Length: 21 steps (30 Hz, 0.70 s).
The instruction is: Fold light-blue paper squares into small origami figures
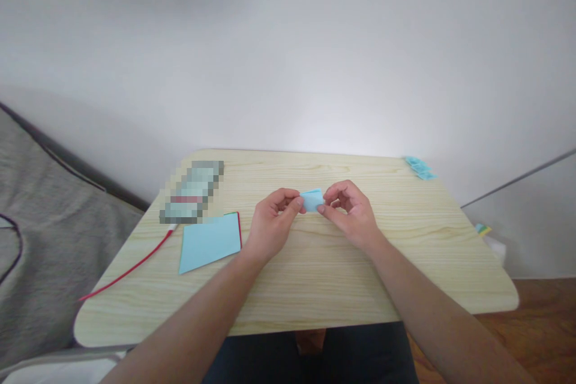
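A small folded piece of light blue paper (312, 199) is held just above the middle of the wooden table (315, 288). My left hand (272, 222) pinches its left edge with thumb and fingers closed. My right hand (348, 210) pinches its right edge the same way. A stack of light blue paper sheets (210, 242), with a red sheet edge showing under it, lies flat to the left of my left hand.
A blurred-out rectangular object (192, 191) lies at the table's far left, with a red cable (130, 267) running from it off the left edge. Small folded blue pieces (419, 168) sit at the far right corner. A grey cushion (40, 222) is on the left.
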{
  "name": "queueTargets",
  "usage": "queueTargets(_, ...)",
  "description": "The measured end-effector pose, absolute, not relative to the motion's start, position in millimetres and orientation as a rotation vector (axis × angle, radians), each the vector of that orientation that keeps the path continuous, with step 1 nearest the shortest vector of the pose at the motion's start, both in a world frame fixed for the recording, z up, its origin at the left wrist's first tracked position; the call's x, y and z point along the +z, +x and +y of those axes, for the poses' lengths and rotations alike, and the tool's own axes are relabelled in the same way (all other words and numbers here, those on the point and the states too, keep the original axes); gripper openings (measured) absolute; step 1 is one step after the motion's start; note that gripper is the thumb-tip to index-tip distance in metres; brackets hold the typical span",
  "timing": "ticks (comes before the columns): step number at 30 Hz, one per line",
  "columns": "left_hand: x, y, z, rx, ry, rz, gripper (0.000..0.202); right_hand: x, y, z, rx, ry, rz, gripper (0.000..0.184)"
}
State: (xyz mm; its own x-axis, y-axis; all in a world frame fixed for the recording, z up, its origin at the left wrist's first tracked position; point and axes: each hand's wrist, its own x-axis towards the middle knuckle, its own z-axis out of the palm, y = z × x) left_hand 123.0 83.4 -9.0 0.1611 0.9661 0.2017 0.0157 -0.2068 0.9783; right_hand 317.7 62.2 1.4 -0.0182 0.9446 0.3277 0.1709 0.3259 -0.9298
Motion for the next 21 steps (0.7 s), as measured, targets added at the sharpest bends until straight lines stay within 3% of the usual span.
queueTargets(11, -4, 122, 79, 1.148, 1.545, 1.015, 0.021, 2, 318, 63, 0.634, -1.12, -1.623, 0.01)
queueTargets(21, -3, 124, 75, 1.105, 2.025, 1.306, 0.011, -4, 318, 59, 0.389, -1.12, -2.009, 0.02)
